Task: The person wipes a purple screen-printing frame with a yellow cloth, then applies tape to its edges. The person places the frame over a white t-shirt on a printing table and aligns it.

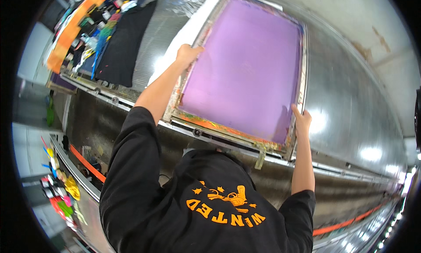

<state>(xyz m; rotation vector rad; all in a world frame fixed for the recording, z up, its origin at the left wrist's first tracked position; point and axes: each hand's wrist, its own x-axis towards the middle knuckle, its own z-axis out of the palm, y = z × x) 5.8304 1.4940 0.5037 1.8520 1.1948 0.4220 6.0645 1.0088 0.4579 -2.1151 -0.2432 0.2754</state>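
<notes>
A large screen-printing frame with purple mesh lies at a slant over the long metal table. Its edges are stained with ink, mostly orange along the near side. My left hand grips the left edge, thumb reaching over the rim. Lower down on the opposite side, my right hand is closed on the right edge near the close corner. The undersides of both hands are hidden. White material shows from beneath the frame's left side.
On the table's left lie a black cloth and a clutter of bottles and rags beside an orange strip. The bare metal tabletop stretches far right. A rail runs along the near edge. Colourful items sit lower left.
</notes>
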